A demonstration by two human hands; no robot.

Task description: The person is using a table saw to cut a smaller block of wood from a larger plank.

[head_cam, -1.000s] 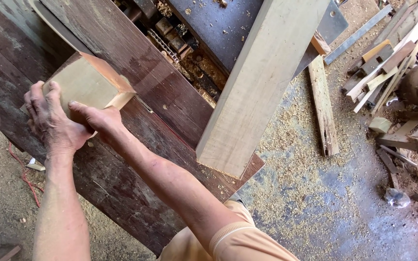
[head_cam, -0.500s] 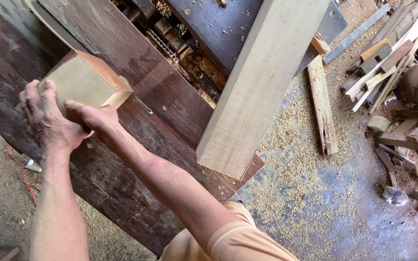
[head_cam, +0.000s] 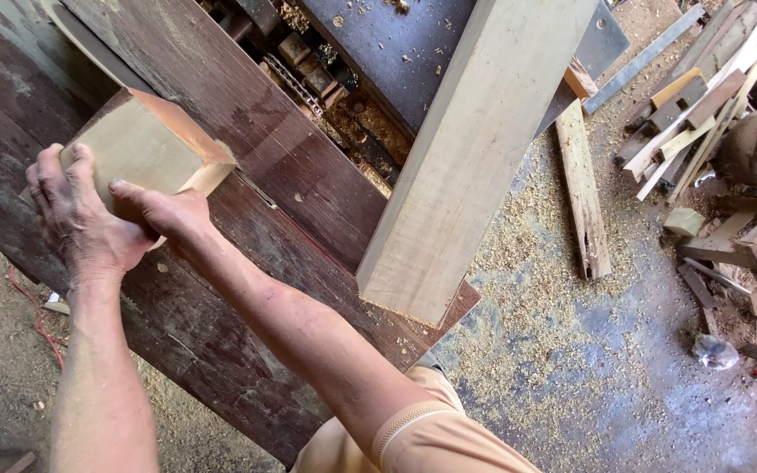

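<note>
Head view — left hand (head_cam: 81, 223) and right hand (head_cam: 164, 215), fingers gripping pale wooden block (head_cam: 146, 144), dark bench (head_cam: 247, 158) beneath.

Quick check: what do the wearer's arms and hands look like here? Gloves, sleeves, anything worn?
Both hands are bare, no gloves: left hand, right hand. Both forearms are bare too, with no watch, band or ring that shows. The right arm ends in a short tan sleeve with a lighter ribbed cuff at the upper arm. No sleeve shows on the left arm in this view.
</note>
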